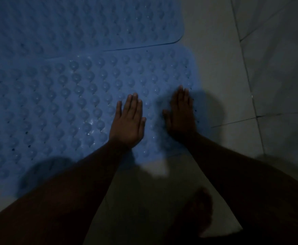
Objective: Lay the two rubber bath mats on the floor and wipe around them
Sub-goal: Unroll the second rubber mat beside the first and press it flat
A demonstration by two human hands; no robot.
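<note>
lying flat on near mat [65, 103]: left hand [128, 121], right hand [181, 115]

Two blue studded mats [56, 106] [74, 23] lie flat, overlapping.

The near blue knobbed rubber bath mat [65, 106] lies on the pale tiled floor [224, 76]. Behind it, more to the left, lies the far blue knobbed rubber bath mat [74, 23]; their edges meet. The left hand [128, 121] and the right hand [181, 114] rest flat on the near mat's right part, the right hand close to its right edge. A bare foot [197, 209] stands on the floor before this mat.
</note>
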